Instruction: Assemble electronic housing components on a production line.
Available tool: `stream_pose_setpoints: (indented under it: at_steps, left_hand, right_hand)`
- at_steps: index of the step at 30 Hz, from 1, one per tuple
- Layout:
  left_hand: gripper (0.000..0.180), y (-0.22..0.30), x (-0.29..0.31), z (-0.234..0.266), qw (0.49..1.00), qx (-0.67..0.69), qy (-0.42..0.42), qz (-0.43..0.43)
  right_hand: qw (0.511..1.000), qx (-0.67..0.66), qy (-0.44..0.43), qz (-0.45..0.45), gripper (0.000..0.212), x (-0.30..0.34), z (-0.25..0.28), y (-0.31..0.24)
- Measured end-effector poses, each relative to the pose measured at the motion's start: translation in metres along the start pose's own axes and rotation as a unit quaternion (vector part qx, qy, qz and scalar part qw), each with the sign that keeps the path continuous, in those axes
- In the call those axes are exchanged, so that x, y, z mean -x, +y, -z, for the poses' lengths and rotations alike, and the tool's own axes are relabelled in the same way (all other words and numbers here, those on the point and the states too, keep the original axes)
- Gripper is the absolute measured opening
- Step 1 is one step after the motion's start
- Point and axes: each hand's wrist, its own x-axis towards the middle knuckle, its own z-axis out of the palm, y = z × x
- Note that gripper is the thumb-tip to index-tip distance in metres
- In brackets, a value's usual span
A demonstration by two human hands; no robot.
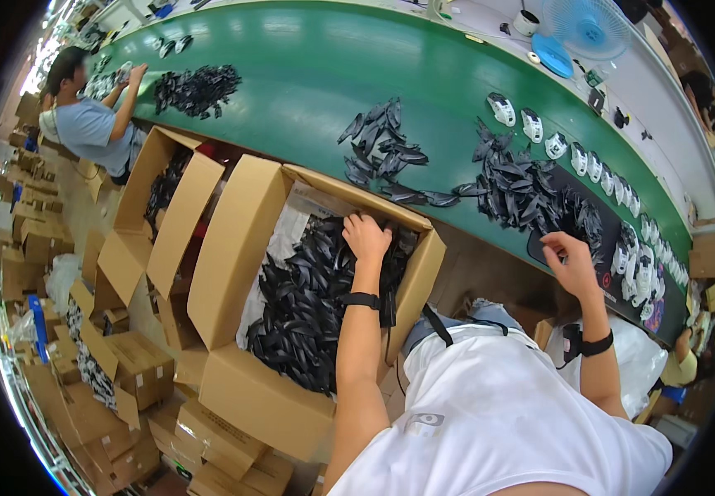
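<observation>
My left hand (367,238) reaches into an open cardboard box (238,240), its fingers curled down among a heap of black curved plastic pieces (300,302). The fingertips are partly hidden, so I cannot make out what they hold. At the table's near edge my right hand (571,258) hovers beside a pile of black plastic pieces (516,188). Its fingers are loosely bent, with a gap to the thumb and nothing visible in them. A smaller scatter of the same pieces (378,145) lies on the green table (308,83), and a few form a line toward the pile.
White-and-black mouse-like shells (579,157) stand in a row along the table's right side, with more (640,277) clustered nearer. Another open box (159,186) adjoins mine on the left. A person (93,116) works farther left. A blue fan (591,31) stands at the back.
</observation>
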Motion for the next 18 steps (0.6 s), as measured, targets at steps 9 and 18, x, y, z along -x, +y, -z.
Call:
stream_pose_setpoints:
  at_steps: [9, 18]
  left_hand:
    - [0.014, -0.015, -0.025, 0.013, 0.989, 0.146, -0.013, -0.002]
    - [0.008, -0.033, -0.008, 0.079, 0.679, 0.692, -0.049, 0.240]
  right_hand:
    - [0.998, -0.030, -0.026, -0.039, 0.018, 0.003, -0.016, -0.002]
    - [0.964, -0.217, -0.145, 0.048, 0.028, -0.056, -0.082, -0.058]
